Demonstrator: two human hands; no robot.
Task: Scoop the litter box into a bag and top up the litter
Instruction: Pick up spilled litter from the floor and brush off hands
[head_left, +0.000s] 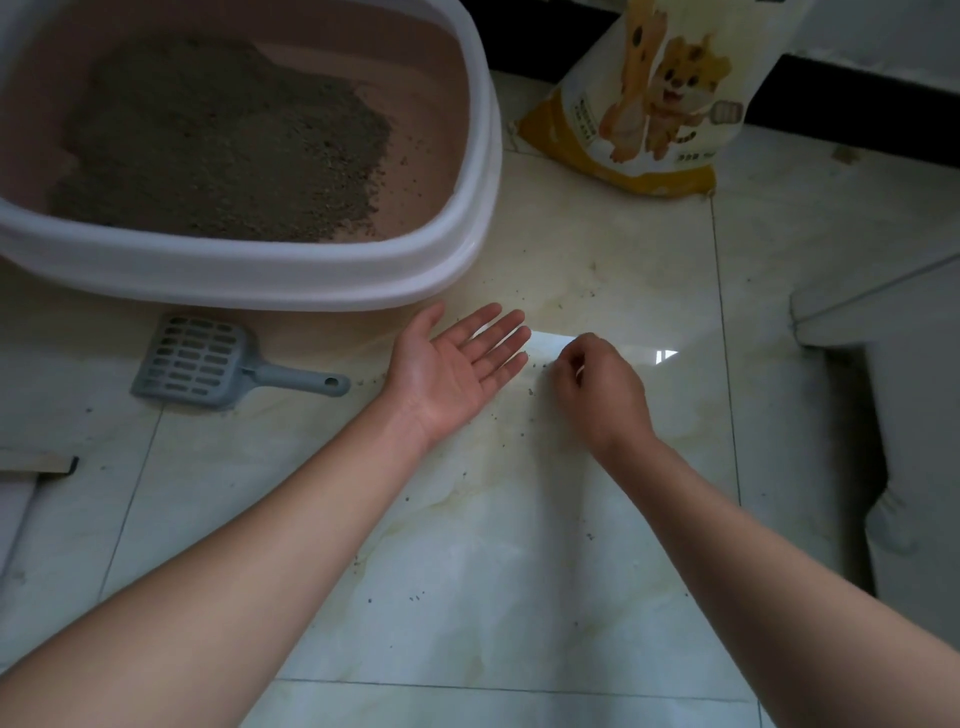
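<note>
Now L hand (456, 366) flat open, palm up; R hand (597, 389) curled, contents unclear.

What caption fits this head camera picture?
Left hand open, right hand curled over scattered litter on the floor by the litter box and scoop.

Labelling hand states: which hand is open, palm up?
The left hand, fingers straight and palm facing up, just right of the grey litter scoop. The right hand is knuckles-up with fingers curled down over the tiled floor.
</note>
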